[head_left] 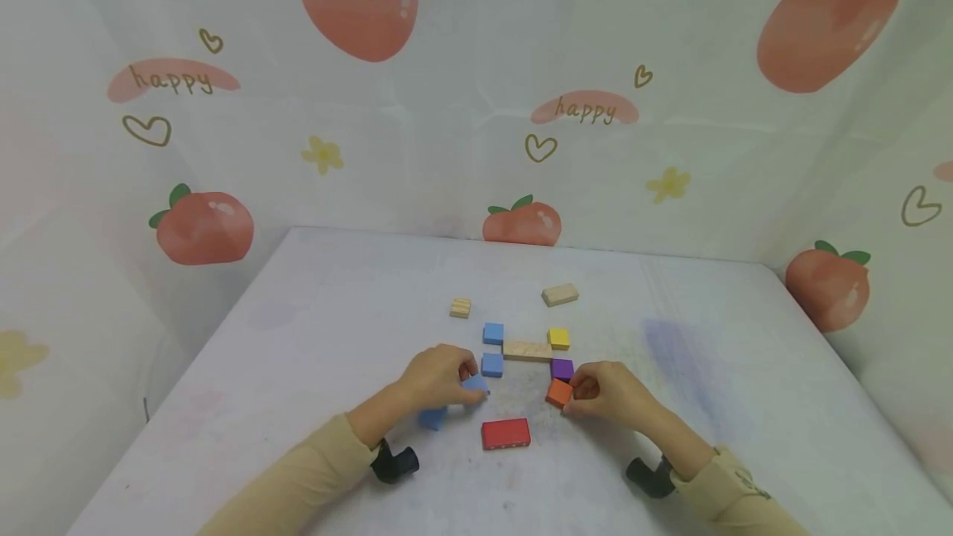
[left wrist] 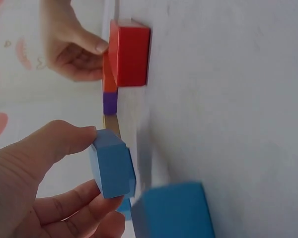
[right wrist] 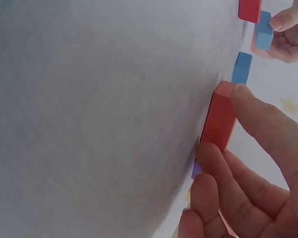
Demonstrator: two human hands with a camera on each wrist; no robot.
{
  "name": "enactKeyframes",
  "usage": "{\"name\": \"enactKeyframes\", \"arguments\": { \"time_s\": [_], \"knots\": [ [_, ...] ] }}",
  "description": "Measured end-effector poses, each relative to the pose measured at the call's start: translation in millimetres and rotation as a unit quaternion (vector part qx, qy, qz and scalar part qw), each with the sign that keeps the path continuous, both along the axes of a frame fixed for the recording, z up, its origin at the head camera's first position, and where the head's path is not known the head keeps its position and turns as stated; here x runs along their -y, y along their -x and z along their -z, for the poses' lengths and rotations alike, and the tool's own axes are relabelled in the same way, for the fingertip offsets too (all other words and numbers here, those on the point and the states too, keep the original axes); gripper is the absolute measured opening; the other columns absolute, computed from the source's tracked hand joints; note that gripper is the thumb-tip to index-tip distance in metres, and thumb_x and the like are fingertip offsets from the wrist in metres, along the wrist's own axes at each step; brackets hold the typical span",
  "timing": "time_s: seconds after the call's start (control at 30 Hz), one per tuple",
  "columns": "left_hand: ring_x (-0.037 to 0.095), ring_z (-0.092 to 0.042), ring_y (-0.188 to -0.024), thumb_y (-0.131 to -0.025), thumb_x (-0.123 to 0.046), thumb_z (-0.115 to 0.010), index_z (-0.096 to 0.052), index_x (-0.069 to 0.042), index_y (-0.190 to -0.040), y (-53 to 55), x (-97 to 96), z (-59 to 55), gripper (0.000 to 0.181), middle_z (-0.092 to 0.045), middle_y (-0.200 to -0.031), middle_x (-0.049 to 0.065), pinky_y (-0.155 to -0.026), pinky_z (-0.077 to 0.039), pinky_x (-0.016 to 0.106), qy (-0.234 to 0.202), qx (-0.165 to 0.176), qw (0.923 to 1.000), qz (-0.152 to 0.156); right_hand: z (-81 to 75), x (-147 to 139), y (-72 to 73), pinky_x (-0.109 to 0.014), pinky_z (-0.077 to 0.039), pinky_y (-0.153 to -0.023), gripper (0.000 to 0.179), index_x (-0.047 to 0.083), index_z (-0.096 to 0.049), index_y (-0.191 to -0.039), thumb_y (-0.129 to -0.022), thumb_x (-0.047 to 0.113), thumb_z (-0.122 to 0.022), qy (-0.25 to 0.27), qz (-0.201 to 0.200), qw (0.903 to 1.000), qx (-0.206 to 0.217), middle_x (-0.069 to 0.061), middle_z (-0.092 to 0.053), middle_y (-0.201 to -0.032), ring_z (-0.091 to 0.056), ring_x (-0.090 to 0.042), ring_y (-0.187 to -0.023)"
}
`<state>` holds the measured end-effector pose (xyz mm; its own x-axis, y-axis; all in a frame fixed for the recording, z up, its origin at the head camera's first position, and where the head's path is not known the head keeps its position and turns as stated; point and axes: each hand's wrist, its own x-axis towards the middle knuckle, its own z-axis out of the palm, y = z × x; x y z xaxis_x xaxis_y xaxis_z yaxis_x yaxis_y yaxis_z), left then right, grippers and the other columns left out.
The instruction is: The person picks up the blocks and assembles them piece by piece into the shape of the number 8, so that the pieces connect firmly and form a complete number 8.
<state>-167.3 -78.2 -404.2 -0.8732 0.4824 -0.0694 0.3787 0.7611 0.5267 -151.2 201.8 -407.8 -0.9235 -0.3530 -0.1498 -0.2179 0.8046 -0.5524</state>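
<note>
My left hand point(head_left: 438, 379) pinches a light blue block point(left wrist: 109, 166) between thumb and fingers, tilted and just above the table in the left wrist view. Another blue block point(head_left: 433, 418) lies under that wrist. With thumb and fingertips, my right hand point(head_left: 614, 395) holds an orange block point(head_left: 559, 393), set slightly askew at the near end of a purple block point(head_left: 562, 369). Beyond the purple one is a yellow block point(head_left: 558, 338). A flat wooden block point(head_left: 527, 351) runs from this side to two blue blocks, one farther point(head_left: 494, 333) and one nearer point(head_left: 492, 365).
A red block point(head_left: 506, 434) lies between the forearms, nearer the body. Toward the back are a small wooden block point(head_left: 461, 308) and a longer wooden block point(head_left: 560, 294). The white table point(head_left: 335, 288) ends at a fruit-printed curtain point(head_left: 447, 131).
</note>
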Motion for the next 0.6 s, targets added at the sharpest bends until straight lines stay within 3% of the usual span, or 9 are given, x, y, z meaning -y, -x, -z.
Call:
{"name": "enactKeyframes", "arguments": {
  "time_s": [0.23, 0.6],
  "knots": [
    [0.007, -0.046, -0.065, -0.074, -0.032, -0.075, -0.067, -0.006, -0.089, -4.2, -14.8, -1.2, 0.031, -0.057, -0.071, -0.003, -0.058, -0.038, 0.021, 0.014, -0.017, 0.9995, 0.021, 0.1, 0, -0.1, -0.02, -0.045, -0.061, 0.03, 0.005, -0.065, -0.09, -0.072, 0.024, -0.079, -0.002, -0.003, 1.0, -0.002, 0.003, -0.065, -0.074, -0.055, -0.007, -0.068],
    [0.005, -0.044, -0.062, -0.075, -0.034, -0.075, -0.068, -0.008, -0.09, -5.4, -31.0, 0.8, 0.031, -0.053, -0.066, -0.006, -0.056, -0.037, 0.019, 0.042, -0.022, 0.9987, 0.02, 1.5, 0, -0.6, -0.021, -0.045, -0.061, 0.029, 0.006, -0.066, -0.089, -0.071, 0.024, -0.08, -0.005, 0.002, 1.0, -0.005, 0.003, -0.065, -0.074, -0.055, -0.007, -0.068]
  ]
}}
